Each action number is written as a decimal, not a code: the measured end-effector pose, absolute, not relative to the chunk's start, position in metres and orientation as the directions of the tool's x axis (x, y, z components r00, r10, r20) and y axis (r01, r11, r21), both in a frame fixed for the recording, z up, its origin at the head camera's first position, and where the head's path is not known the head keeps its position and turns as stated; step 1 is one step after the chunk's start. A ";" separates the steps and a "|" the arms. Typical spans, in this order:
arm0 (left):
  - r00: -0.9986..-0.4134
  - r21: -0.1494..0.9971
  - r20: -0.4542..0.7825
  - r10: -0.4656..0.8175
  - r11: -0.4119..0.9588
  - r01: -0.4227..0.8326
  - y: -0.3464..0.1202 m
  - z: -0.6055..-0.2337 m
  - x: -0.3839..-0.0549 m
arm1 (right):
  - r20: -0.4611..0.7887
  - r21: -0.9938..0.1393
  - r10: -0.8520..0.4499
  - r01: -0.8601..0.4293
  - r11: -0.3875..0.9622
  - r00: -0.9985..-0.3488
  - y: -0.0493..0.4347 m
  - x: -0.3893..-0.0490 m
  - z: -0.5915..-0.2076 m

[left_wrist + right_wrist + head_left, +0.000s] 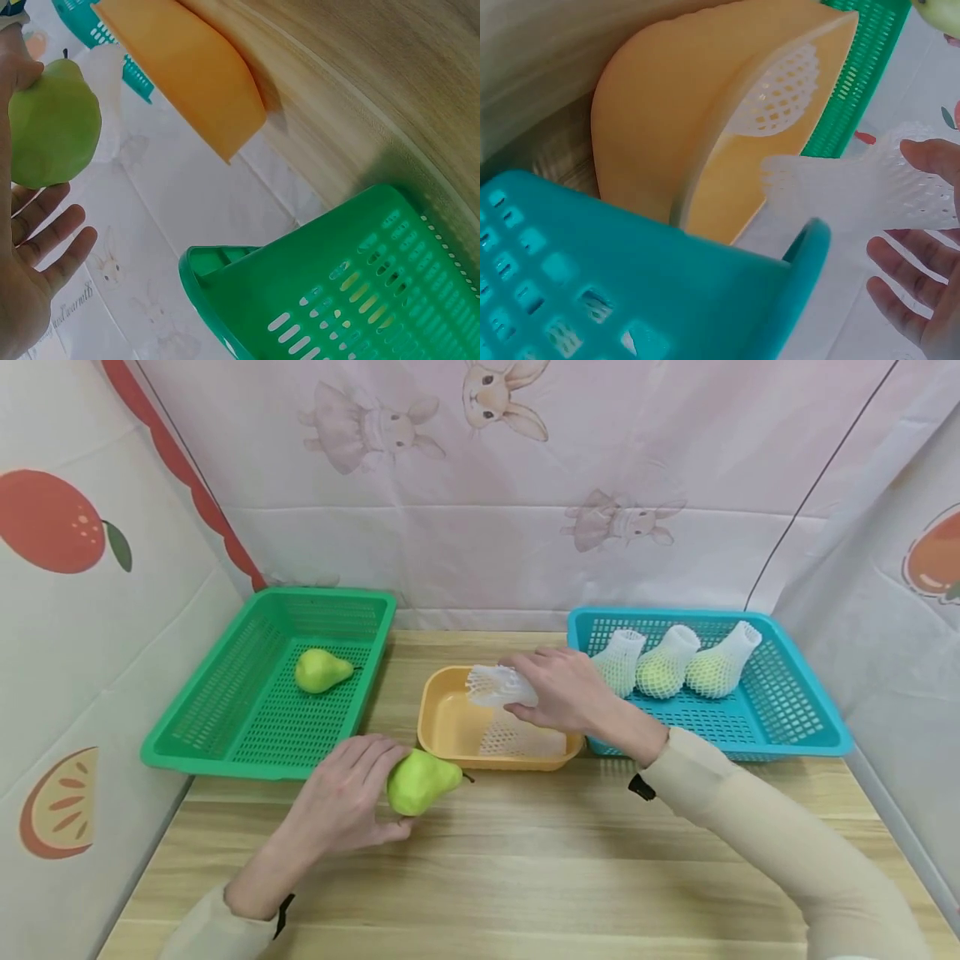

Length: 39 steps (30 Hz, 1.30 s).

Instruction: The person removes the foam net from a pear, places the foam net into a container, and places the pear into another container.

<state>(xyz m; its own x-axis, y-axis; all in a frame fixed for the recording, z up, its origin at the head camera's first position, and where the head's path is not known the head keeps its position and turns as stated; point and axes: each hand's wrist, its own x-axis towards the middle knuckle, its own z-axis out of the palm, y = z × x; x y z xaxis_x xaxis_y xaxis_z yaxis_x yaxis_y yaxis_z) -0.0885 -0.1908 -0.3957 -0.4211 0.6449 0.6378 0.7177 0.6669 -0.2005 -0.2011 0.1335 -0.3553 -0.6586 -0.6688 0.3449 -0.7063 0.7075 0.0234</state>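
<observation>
Over the table (517,868), the left hand (347,793) grips one of five pears (422,782), the right hand (564,690) pinches one net (497,686).

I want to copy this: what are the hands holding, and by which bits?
The left hand holds a green pear by its wide, round part; the right hand pinches a white foam net sleeve by one end.

My left hand (351,797) holds a pear (422,782) beside the tray (450,727), my right hand (566,693) a foam net (495,686) above; baskets (225,767) flank the tray.
</observation>
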 end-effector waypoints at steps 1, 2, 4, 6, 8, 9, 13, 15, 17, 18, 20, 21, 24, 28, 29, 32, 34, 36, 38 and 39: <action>-0.422 -0.199 0.638 0.645 0.667 0.718 -0.191 -0.396 -0.088 | 0.326 0.027 -0.671 -0.703 0.711 -0.666 0.132 -0.203 -0.356; -0.423 -0.198 0.637 0.644 0.667 0.718 -0.191 -0.396 -0.088 | 0.305 0.032 -0.672 -0.698 0.715 -0.675 0.131 -0.205 -0.357; -0.423 -0.199 0.637 0.644 0.668 0.717 -0.191 -0.396 -0.088 | 0.264 0.049 -0.676 -0.690 0.722 -0.689 0.129 -0.209 -0.359; -0.423 -0.201 0.638 0.644 0.669 0.715 -0.192 -0.397 -0.088 | 0.226 0.074 -0.679 -0.683 0.727 -0.698 0.128 -0.213 -0.362; -0.423 -0.206 0.638 0.644 0.671 0.712 -0.192 -0.397 -0.088 | 0.189 0.097 -0.680 -0.675 0.731 -0.709 0.126 -0.217 -0.365; -0.423 -0.208 0.637 0.645 0.672 0.711 -0.192 -0.397 -0.088 | 0.172 0.107 -0.679 -0.672 0.733 -0.713 0.125 -0.219 -0.366; -0.426 -0.215 0.632 0.647 0.675 0.706 -0.192 -0.397 -0.088 | 0.108 0.142 -0.672 -0.658 0.740 -0.733 0.122 -0.226 -0.372; -0.429 -0.215 0.630 0.647 0.676 0.705 -0.192 -0.396 -0.088 | 0.087 0.159 -0.665 -0.649 0.744 -0.742 0.121 -0.228 -0.374; -0.430 -0.215 0.628 0.648 0.676 0.705 -0.192 -0.395 -0.089 | 0.066 0.170 -0.655 -0.638 0.751 -0.753 0.120 -0.230 -0.377; -0.430 -0.215 0.628 0.648 0.676 0.705 -0.192 -0.395 -0.089 | 0.054 0.177 -0.649 -0.632 0.754 -0.759 0.119 -0.231 -0.378; -0.430 -0.214 0.627 0.650 0.674 0.707 -0.192 -0.394 -0.089 | 0.037 0.183 -0.639 -0.623 0.760 -0.768 0.119 -0.233 -0.381; -0.429 -0.214 0.627 0.650 0.673 0.708 -0.192 -0.394 -0.089 | 0.029 0.184 -0.634 -0.619 0.763 -0.773 0.118 -0.234 -0.383; -0.431 -0.212 0.625 0.651 0.673 0.708 -0.191 -0.394 -0.089 | 0.016 0.192 -0.623 -0.609 0.769 -0.782 0.118 -0.236 -0.386; -0.432 -0.215 0.624 0.651 0.675 0.705 -0.192 -0.395 -0.089 | -0.007 0.194 -0.608 -0.598 0.778 -0.794 0.117 -0.238 -0.386; -0.431 -0.217 0.625 0.651 0.675 0.705 -0.191 -0.395 -0.089 | -0.016 0.194 -0.603 -0.594 0.780 -0.797 0.117 -0.239 -0.386; -0.430 -0.219 0.626 0.651 0.676 0.704 -0.192 -0.395 -0.089 | -0.041 0.176 -0.585 -0.582 0.794 -0.810 0.117 -0.239 -0.385; -0.430 -0.219 0.625 0.651 0.675 0.704 -0.192 -0.395 -0.089 | -0.049 0.161 -0.571 -0.571 0.805 -0.819 0.117 -0.239 -0.384; -0.430 -0.220 0.624 0.652 0.675 0.704 -0.192 -0.395 -0.089 | -0.046 0.151 -0.564 -0.564 0.812 -0.824 0.119 -0.237 -0.382; -0.431 -0.219 0.623 0.653 0.675 0.705 -0.193 -0.394 -0.089 | -0.032 0.149 -0.562 -0.560 0.815 -0.827 0.121 -0.235 -0.380; -0.432 -0.219 0.621 0.654 0.674 0.706 -0.193 -0.394 -0.089 | -0.020 0.150 -0.563 -0.559 0.816 -0.826 0.122 -0.233 -0.379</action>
<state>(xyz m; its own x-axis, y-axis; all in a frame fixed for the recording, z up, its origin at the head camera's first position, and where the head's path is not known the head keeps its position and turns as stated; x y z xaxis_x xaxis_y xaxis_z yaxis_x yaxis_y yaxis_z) -0.0888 -0.1930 -0.3941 -0.4317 0.6538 0.6214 0.7057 0.6739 -0.2187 -0.2335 0.1218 -0.3793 -0.8264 -0.5627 -0.0202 -0.5590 0.8155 0.1499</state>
